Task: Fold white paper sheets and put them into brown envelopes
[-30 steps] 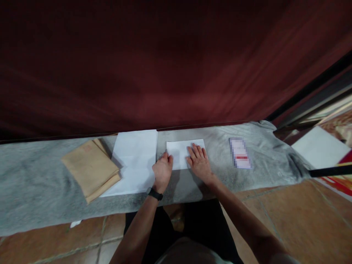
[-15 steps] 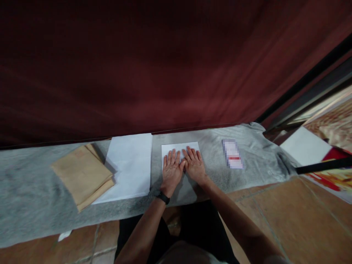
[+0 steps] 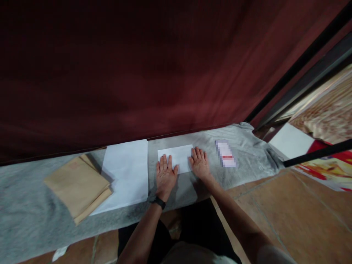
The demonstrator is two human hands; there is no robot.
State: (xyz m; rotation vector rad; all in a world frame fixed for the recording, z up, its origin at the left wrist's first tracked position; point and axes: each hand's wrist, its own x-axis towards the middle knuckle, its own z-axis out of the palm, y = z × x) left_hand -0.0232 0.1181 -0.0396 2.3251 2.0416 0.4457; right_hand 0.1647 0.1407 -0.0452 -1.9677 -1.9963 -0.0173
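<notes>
The small white sheet (image 3: 181, 156) is pressed flat on the grey-covered bench (image 3: 24, 205), its left end covered by the left hand (image 3: 165, 174), its right end by the right hand (image 3: 200, 165)! Each grip is spread open, nothing held. Left, larger papers (image 3: 126, 165) are overlapped by brown envelopes (image 3: 77, 187).

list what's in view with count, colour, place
small paper: 1, white, between hands
large paper: at least 1, white, left
brown paper stack: 1, brown, overlapping large paper
blurred slip: 1, pinkish, right of hands
cloth: 1, grey, under papers
backdrop: 1, dark red, behind
floor tiles: several, brown, below
scrap: 1, white, lower left
panel: 1, white, right
printed sheet: 1, red-yellow, right
mottled surface: 1, beige, right
bars: at least 2, black, right
wristband: 1, black, left wrist
trouser legs: 2, black, bottom
left hand: 1, bare, on small paper's left
right hand: 1, bare, at its right edge
</notes>
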